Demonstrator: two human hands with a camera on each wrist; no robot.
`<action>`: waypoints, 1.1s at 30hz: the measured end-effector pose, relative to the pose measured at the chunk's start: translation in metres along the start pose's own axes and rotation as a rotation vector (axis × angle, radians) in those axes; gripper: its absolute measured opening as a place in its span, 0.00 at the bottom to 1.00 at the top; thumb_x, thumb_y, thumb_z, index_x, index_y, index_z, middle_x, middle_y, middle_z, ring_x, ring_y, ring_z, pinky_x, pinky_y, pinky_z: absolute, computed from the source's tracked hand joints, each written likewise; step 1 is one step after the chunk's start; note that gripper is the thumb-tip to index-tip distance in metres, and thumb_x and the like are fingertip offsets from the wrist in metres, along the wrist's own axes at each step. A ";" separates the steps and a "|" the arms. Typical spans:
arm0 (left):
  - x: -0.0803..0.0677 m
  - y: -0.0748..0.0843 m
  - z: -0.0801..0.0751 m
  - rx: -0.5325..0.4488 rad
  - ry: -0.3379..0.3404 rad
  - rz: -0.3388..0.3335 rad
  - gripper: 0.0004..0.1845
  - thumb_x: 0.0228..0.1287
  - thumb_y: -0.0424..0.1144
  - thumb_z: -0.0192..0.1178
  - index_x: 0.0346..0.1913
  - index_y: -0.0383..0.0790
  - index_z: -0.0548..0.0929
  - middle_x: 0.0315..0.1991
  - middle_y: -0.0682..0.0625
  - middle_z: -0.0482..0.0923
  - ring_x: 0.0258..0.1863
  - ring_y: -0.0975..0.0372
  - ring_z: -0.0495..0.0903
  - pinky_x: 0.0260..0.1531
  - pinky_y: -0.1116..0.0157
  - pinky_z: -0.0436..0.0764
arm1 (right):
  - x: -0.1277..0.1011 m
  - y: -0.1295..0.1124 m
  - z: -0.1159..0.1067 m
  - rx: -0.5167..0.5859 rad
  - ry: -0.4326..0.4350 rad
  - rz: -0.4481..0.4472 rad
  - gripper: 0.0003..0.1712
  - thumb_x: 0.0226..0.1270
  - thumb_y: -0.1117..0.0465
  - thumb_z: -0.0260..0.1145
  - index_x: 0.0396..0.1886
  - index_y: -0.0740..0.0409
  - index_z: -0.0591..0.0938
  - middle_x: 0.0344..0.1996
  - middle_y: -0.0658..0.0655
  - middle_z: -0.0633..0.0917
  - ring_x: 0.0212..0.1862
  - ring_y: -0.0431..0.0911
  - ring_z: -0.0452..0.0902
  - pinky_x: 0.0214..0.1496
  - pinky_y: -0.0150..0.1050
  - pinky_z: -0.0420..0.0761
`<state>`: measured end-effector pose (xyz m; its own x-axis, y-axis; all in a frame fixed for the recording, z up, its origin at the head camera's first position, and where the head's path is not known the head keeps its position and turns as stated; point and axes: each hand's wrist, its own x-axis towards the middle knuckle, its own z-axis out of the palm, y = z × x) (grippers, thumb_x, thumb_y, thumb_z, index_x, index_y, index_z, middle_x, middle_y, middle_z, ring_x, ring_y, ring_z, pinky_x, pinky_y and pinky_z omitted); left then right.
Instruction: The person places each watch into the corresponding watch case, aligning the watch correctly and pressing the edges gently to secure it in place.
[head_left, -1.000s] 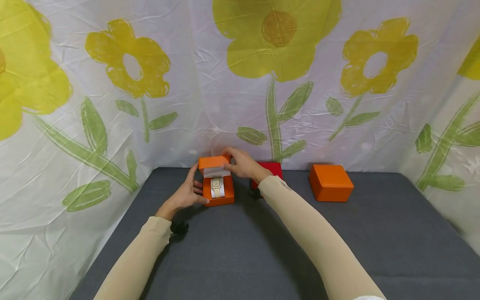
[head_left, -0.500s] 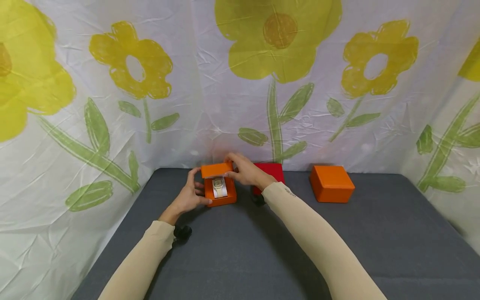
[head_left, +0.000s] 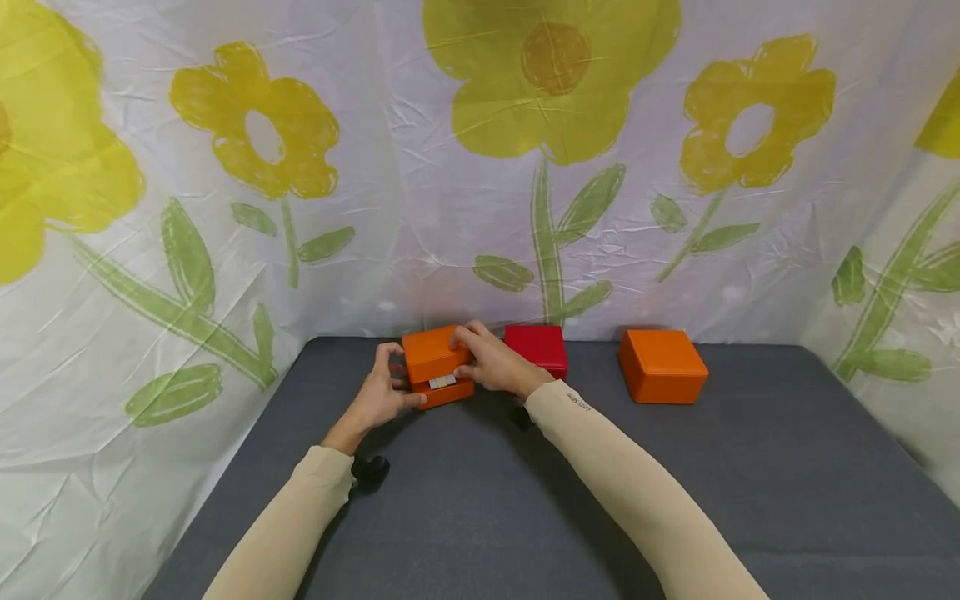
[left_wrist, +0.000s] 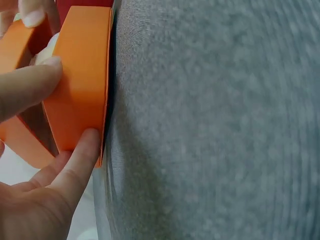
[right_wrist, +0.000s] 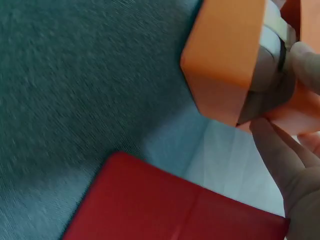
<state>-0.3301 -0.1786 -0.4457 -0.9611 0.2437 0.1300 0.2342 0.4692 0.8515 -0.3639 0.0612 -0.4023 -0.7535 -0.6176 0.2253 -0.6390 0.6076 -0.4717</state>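
An orange watch box (head_left: 433, 354) stands near the back left of the table, its lid tilted partway down over the base. A strip of a wristwatch (head_left: 442, 382) on a white cushion shows in the front gap. My left hand (head_left: 375, 398) steadies the box from the left, thumb at the lower front corner and fingers along the side. In the left wrist view its fingers press the orange base (left_wrist: 82, 75). My right hand (head_left: 493, 362) pinches the lid's right side, thumb at its lower edge. The right wrist view shows the light watch strap (right_wrist: 276, 25) inside the gap.
Just right of my right hand is a red box (head_left: 536, 348), partly behind the wrist. Farther right stands a second orange box (head_left: 663, 367), closed. A flower-printed curtain (head_left: 405, 167) rises behind the dark grey table (head_left: 480, 500).
The lid has swung down and forward from nearly upright, covering most of the watch. My right hand has come slightly toward me with it, while the left hand has kept its place on the box.
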 end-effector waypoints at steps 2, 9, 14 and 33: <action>0.001 -0.001 0.001 0.011 0.007 -0.013 0.40 0.53 0.30 0.70 0.58 0.48 0.52 0.54 0.35 0.67 0.50 0.43 0.77 0.38 0.54 0.82 | -0.001 -0.001 0.003 -0.015 0.002 0.005 0.20 0.62 0.58 0.69 0.48 0.50 0.70 0.53 0.53 0.67 0.46 0.45 0.69 0.50 0.38 0.75; 0.002 0.001 0.004 0.033 0.018 -0.032 0.36 0.55 0.29 0.68 0.55 0.47 0.53 0.56 0.36 0.66 0.51 0.44 0.77 0.38 0.55 0.82 | -0.002 -0.005 0.012 -0.057 0.009 0.038 0.20 0.63 0.60 0.68 0.48 0.49 0.67 0.54 0.54 0.66 0.46 0.46 0.72 0.48 0.38 0.77; 0.000 0.004 0.006 0.037 0.023 -0.029 0.35 0.54 0.27 0.68 0.54 0.43 0.54 0.56 0.35 0.66 0.52 0.44 0.77 0.40 0.55 0.82 | -0.005 -0.006 0.018 -0.055 0.014 0.071 0.20 0.63 0.61 0.68 0.47 0.48 0.66 0.55 0.54 0.64 0.44 0.47 0.74 0.45 0.37 0.78; -0.002 0.009 0.001 0.092 0.038 -0.061 0.35 0.56 0.32 0.69 0.60 0.43 0.57 0.57 0.36 0.68 0.52 0.46 0.76 0.40 0.54 0.81 | -0.015 -0.008 0.036 0.191 0.118 0.300 0.41 0.64 0.57 0.68 0.70 0.56 0.57 0.60 0.59 0.70 0.54 0.49 0.72 0.57 0.42 0.75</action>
<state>-0.3258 -0.1739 -0.4389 -0.9785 0.1806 0.0998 0.1855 0.5582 0.8087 -0.3424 0.0474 -0.4331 -0.9226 -0.3575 0.1447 -0.3553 0.6417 -0.6797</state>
